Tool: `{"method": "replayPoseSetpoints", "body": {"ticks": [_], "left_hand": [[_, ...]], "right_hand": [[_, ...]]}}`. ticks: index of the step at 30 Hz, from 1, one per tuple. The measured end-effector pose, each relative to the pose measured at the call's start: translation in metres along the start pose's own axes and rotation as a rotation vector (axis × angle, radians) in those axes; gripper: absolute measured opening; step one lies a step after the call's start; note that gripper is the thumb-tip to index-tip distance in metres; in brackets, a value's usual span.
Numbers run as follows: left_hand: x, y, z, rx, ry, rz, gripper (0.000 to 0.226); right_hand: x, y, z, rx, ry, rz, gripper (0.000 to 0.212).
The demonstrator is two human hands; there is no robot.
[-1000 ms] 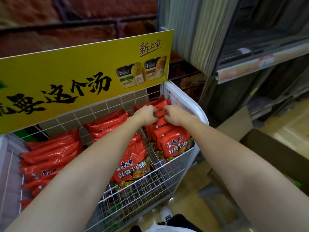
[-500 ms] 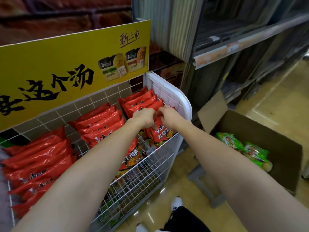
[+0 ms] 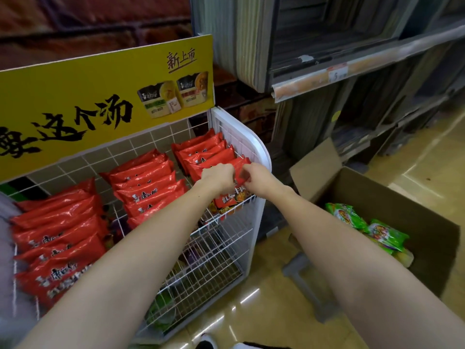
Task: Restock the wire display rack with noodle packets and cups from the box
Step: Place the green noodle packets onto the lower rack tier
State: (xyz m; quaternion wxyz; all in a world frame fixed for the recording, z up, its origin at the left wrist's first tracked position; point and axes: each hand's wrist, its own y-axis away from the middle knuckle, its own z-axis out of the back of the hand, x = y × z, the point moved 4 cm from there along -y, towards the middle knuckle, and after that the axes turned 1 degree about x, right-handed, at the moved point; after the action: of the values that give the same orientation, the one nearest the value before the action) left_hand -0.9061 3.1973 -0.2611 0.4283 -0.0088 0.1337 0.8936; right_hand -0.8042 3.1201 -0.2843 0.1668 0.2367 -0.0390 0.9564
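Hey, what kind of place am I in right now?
Most likely a grocery or convenience store aisle: a wire display rack stocked with red noodle packets under a yellow promotional sign, and a shelf price strip nearby.

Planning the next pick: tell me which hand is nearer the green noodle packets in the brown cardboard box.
Right. The right hand grips a red packet at the rack, on the box side; the left hand lies beyond it, farther from the green packets.
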Motion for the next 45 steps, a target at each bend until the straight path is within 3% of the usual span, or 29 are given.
{"method": "replayPoseSetpoints", "body": {"ticks": [7, 15, 24, 35, 45], "left_hand": [[-0.066, 0.013, -0.018, 0.102, 0.183, 0.003, 0.012], [-0.172, 0.017, -0.060, 0.187, 0.162, -0.056, 0.016], [-0.288, -0.008, -0.110, 0.188, 0.123, -0.221, 0.008], [-0.384, -0.072, -0.145, 0.337, 0.059, -0.453, 0.009], [-0.452, -0.127, -0.150, 0.377, 0.049, -0.589, 0.015]], "right_hand": [[-0.055, 0.065, 0.016, 0.043, -0.036, 0.028, 0.006], [-0.157, 0.149, 0.032, 0.057, -0.047, -0.165, 0.022], [-0.255, 0.226, 0.040, 0.022, -0.137, -0.375, 0.020], [-0.359, 0.276, 0.055, -0.007, -0.171, -0.719, 0.026], [-0.405, 0.266, 0.078, -0.099, -0.154, -0.842, 0.016]]}}
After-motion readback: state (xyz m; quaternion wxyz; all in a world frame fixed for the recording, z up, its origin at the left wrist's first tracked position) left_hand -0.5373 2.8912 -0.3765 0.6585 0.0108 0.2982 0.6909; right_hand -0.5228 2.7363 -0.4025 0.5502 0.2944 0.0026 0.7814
